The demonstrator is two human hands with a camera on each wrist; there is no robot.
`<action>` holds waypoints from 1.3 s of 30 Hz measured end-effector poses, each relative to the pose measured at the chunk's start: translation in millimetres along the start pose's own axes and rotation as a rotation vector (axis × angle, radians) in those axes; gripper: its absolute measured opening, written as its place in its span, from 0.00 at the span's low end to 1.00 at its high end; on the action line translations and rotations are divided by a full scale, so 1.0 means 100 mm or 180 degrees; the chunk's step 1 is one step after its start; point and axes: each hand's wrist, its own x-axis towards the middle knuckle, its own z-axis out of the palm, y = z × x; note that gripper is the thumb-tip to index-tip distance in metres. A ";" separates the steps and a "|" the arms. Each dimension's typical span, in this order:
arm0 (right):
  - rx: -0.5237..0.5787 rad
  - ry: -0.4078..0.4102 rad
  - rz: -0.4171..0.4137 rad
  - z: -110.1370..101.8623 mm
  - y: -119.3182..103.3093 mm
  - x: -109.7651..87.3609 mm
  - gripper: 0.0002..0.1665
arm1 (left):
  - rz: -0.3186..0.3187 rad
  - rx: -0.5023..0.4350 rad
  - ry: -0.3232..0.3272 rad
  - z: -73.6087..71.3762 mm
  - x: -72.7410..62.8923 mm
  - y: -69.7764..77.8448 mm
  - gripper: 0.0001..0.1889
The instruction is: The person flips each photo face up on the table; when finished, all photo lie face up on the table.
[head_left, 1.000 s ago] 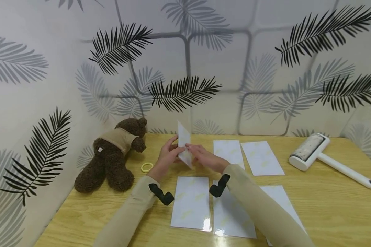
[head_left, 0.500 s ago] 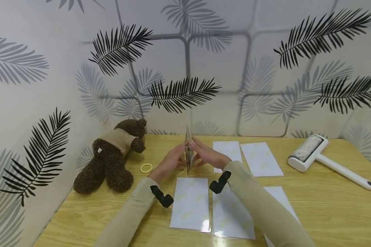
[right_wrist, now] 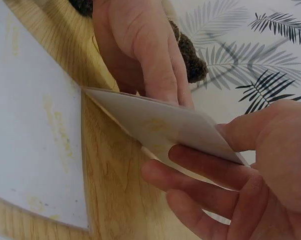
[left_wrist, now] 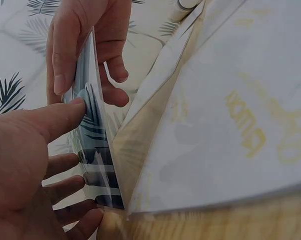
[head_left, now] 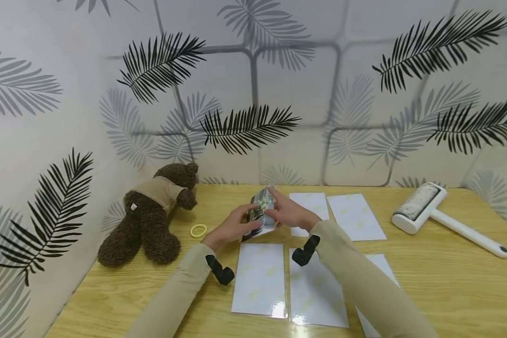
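Both hands hold a glossy photo print (head_left: 262, 205), tilted over the table, its picture of white flowers facing the head camera. My left hand (head_left: 233, 226) pinches its lower left side, thumb on the picture and fingers behind. At the upper right side, my right hand (head_left: 291, 210) grips it between thumb and fingers. The right wrist view shows the white back of the print (right_wrist: 158, 122), marked with faint yellow lettering. Just in front of the hands lies a face-down print (head_left: 259, 277), with another face-down print (head_left: 317, 300) beside it, partly under the right forearm.
Farther right lie more white-backed prints (head_left: 357, 217), one partly hidden by the right sleeve (head_left: 363, 286). A brown teddy bear (head_left: 152, 234) leans at the left, near a yellow ring (head_left: 192, 232). At the back right lies a white lint roller (head_left: 420, 206) on the wooden table (head_left: 456, 281).
The held print has turned from its white back, through edge-on, to its picture side, and now leans lower. Both hands have shifted their hold on it. The prints on the table stay put.
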 end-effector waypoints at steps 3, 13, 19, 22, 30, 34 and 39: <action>-0.0231 0.0070 0.0004 -0.01 0.04 0.00 0.44 | -0.0001 -0.0007 0.0003 0.00 -0.01 -0.02 0.29; -0.0631 0.0200 0.0177 -0.03 0.15 0.01 0.42 | 0.0114 0.0650 -0.0017 -0.02 0.03 -0.07 0.28; -0.0812 0.0335 0.0458 -0.01 0.20 0.05 0.41 | 0.0171 0.1397 -0.0015 -0.01 0.05 -0.05 0.28; -0.0967 0.0360 0.0541 0.00 0.25 0.08 0.39 | 0.0142 0.1624 -0.0013 0.00 0.06 -0.03 0.27; -0.1389 0.0420 0.0587 0.00 0.33 0.13 0.36 | 0.0058 0.1882 0.0034 0.04 0.08 0.00 0.27; -0.1506 0.0452 0.0607 -0.01 0.32 0.12 0.34 | 0.0046 0.1910 0.0021 0.04 0.10 0.00 0.27; -0.1627 0.0554 0.0635 0.01 0.30 0.11 0.32 | 0.0035 0.1979 -0.0083 0.02 0.10 -0.03 0.26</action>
